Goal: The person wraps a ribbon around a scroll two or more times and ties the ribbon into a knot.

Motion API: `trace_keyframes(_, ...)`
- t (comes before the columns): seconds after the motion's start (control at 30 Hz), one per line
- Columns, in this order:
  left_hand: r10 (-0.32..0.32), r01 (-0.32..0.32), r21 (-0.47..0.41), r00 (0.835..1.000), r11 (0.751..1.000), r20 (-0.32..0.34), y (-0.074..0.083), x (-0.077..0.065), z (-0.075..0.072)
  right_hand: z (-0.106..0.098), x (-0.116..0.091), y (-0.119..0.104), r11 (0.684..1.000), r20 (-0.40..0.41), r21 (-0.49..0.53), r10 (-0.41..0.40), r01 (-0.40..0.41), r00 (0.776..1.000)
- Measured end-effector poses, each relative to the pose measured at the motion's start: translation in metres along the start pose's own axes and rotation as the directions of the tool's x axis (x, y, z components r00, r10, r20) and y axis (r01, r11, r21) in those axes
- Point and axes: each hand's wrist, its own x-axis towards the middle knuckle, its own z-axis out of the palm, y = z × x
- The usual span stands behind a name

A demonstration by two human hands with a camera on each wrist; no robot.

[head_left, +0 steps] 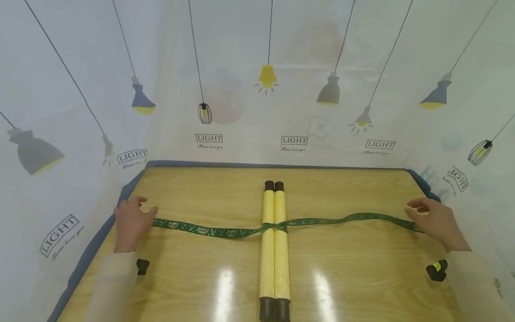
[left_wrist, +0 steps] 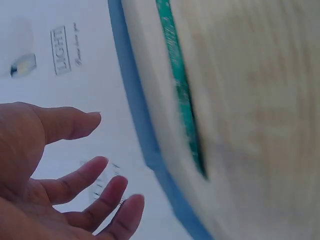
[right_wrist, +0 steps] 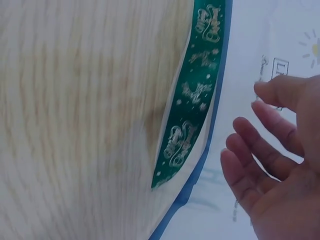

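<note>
Across the head view, a wood-grain table (head_left: 342, 192) meets lamp-printed white walls (head_left: 237, 53) at twelve o'clock; green ribbon (head_left: 225, 233) ties central yellow rolls (head_left: 268, 264), left hand (head_left: 134, 221) at nine, right hand (head_left: 438, 223) at three. Left wrist view: fingers (left_wrist: 75, 180) apart at eight. Right wrist view: fingers (right_wrist: 262, 150) slightly apart at four.

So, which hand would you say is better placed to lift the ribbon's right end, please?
Probably the right hand: it's near that end of the green ribbon, while the left hand is near the other, across the yellow rolls.
</note>
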Motion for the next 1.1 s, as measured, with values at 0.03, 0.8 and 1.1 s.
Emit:
trace_keyframes(0.03,0.037,-0.037,0.011,0.999,0.999,-0.021,0.008,-0.001,0.001,0.0,-0.001,-0.001,1.0,-0.016,-0.007,-0.005,0.005,1.0)
trace_keyframes(0.8,0.025,-0.116,0.14,0.847,0.983,0.53,0.13,-0.053,0.097,0.005,0.006,-0.028,0.91,0.264,-0.293,0.373,-0.295,0.889)
trace_keyframes(1.1,0.022,-0.18,0.237,0.837,0.955,0.546,0.14,-0.051,0.105,0.008,0.004,-0.022,0.881,0.329,-0.323,0.446,-0.345,0.832)
